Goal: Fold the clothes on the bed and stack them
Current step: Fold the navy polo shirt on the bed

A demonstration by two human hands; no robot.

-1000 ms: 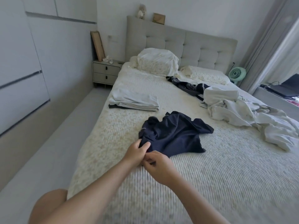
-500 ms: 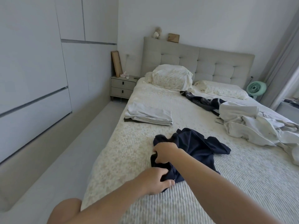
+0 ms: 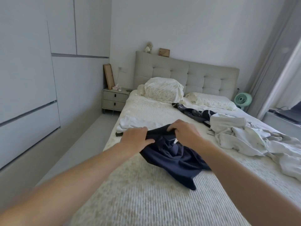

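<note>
navy garment [image 3: 177, 159] | bunched on bed [image 3: 130, 193], upper edge lifted | left hand [image 3: 136, 138] and right hand [image 3: 185, 134] each grip that edge, fingers curled in cloth | risk: hidden twists could set a crooked fold; trailing hem may drag; folded stack [image 3: 136, 125] just beyond could get knocked

Cream ribbed bed [image 3: 133, 198] with navy garment [image 3: 175, 159], folded white stack [image 3: 138, 124], rumpled white pile [image 3: 244, 136], two pillows [image 3: 164, 89], perhaps dark trousers [image 3: 195, 113].

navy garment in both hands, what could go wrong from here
The navy garment is bunched where the left hand and right hand grip it, so a fold may set crooked. Lifted, its hanging end could drag over and muss the folded white stack just behind.
</note>
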